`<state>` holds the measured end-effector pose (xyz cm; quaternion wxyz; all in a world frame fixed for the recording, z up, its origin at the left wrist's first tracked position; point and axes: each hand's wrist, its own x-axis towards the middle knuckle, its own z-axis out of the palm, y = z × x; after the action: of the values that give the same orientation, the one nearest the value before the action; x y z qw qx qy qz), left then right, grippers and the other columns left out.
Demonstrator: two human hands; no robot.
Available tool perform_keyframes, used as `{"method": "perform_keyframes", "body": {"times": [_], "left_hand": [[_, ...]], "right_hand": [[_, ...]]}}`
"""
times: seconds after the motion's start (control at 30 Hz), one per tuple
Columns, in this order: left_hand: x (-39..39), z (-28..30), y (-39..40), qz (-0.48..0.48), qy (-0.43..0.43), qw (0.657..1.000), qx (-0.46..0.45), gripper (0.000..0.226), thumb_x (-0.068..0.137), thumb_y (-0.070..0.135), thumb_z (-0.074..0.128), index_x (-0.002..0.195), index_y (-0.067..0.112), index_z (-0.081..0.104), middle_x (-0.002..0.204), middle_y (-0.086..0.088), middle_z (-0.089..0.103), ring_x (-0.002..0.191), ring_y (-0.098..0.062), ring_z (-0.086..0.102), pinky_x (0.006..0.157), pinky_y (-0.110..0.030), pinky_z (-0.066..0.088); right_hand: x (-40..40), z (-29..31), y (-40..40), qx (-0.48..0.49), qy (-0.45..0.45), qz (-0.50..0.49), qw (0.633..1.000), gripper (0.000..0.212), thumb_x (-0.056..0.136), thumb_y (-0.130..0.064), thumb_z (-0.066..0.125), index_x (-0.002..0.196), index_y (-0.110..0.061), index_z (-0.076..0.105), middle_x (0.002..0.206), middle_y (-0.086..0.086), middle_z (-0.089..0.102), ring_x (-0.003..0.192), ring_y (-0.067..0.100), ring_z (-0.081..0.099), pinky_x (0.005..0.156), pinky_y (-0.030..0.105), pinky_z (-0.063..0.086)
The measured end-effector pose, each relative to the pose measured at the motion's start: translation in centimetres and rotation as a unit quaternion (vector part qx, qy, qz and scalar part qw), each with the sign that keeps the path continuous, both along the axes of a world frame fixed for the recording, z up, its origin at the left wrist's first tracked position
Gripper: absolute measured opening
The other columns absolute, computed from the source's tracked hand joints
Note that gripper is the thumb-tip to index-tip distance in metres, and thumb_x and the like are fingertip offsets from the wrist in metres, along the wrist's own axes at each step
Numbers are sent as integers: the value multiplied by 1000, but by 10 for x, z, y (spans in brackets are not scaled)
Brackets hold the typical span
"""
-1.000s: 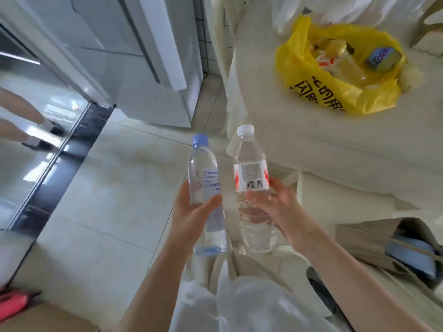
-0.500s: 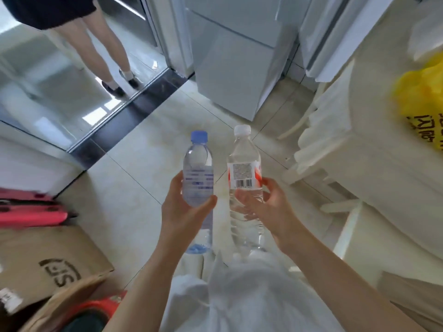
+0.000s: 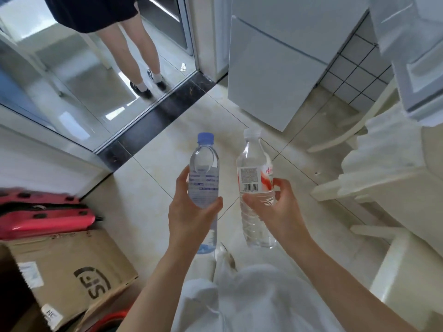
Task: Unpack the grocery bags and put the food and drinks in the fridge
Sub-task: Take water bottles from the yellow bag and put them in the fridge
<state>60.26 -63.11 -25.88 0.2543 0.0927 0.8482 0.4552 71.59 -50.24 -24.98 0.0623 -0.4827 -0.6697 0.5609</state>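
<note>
My left hand [image 3: 191, 216] grips a clear water bottle with a blue cap [image 3: 204, 168], held upright in front of me. Beside it, my right hand [image 3: 275, 209] holds a second clear water bottle with a white cap and a red-and-white label [image 3: 255, 171], also upright. The two bottles are a little apart, both over the tiled floor. The white fridge [image 3: 275, 68] stands ahead at the upper middle with its doors closed. No grocery bag is in view.
Another person's legs [image 3: 141, 51] stand in a doorway at the upper left, past a dark threshold [image 3: 153, 116]. A cardboard box [image 3: 67, 267] and a red case [image 3: 43, 214] lie at the lower left. A white table and chair [image 3: 388, 178] fill the right side.
My view has swung left, away from the table: the yellow bag has left the frame and the fridge front now sits ahead. Both hands keep their bottles, slightly farther apart.
</note>
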Motion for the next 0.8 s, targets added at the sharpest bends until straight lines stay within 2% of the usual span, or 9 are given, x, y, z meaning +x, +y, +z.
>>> {"method": "perform_keyframes", "body": {"times": [0.03, 0.1, 0.27, 0.47, 0.57, 0.67, 0.8], "left_hand": [[-9, -2, 8, 3, -2, 1000, 3, 85, 73, 22, 82, 139, 41, 32, 111, 17, 56, 98, -10, 59, 72, -18, 46], [-28, -5, 26, 6, -1, 1000, 7, 85, 73, 22, 83, 140, 39, 33, 111, 18, 54, 98, -8, 57, 67, -13, 42], [-82, -10, 88, 1, 8, 1000, 18, 86, 72, 26, 84, 140, 39, 34, 106, 22, 52, 94, -5, 56, 71, -13, 44], [-140, -1, 163, -7, 18, 999, 37, 86, 70, 31, 85, 139, 41, 36, 108, 23, 53, 92, -3, 57, 70, -10, 44], [-165, 2, 194, -13, 7, 999, 48, 85, 70, 29, 85, 138, 44, 37, 102, 29, 55, 93, 6, 58, 71, -10, 45], [-192, 7, 222, -27, -4, 998, 57, 82, 69, 25, 83, 135, 47, 40, 100, 28, 61, 89, 13, 59, 73, -12, 48], [-235, 12, 263, -56, -13, 996, 68, 77, 69, 21, 81, 128, 52, 42, 98, 24, 66, 86, 7, 64, 73, -17, 52]], "right_hand": [[-9, 1, 6, 12, -2, 6, 1000, 55, 75, -38, 78, 115, -28, 41, 93, -24, 55, 80, -10, 55, 65, 7, 43], [-27, 2, 22, 30, -4, 11, 999, 56, 75, -36, 79, 115, -28, 41, 92, -25, 53, 80, -10, 54, 62, 5, 38], [-73, 1, 79, 50, 2, 4, 999, 57, 74, -36, 79, 116, -25, 43, 92, -24, 55, 86, -5, 58, 70, 10, 41], [-131, 12, 155, 69, 1, 6, 998, 55, 73, -41, 79, 112, -29, 42, 94, -24, 56, 88, -2, 60, 67, 9, 41], [-158, 20, 189, 76, 5, 1, 997, 55, 74, -38, 78, 113, -28, 42, 94, -22, 54, 83, -9, 55, 61, 4, 41], [-184, 28, 216, 78, 10, -20, 997, 55, 74, -36, 79, 114, -26, 42, 97, -19, 54, 83, -7, 55, 72, 10, 43], [-222, 33, 246, 62, 7, -53, 997, 56, 73, -37, 80, 112, -26, 41, 100, -15, 58, 92, 9, 61, 84, 26, 48]]}}
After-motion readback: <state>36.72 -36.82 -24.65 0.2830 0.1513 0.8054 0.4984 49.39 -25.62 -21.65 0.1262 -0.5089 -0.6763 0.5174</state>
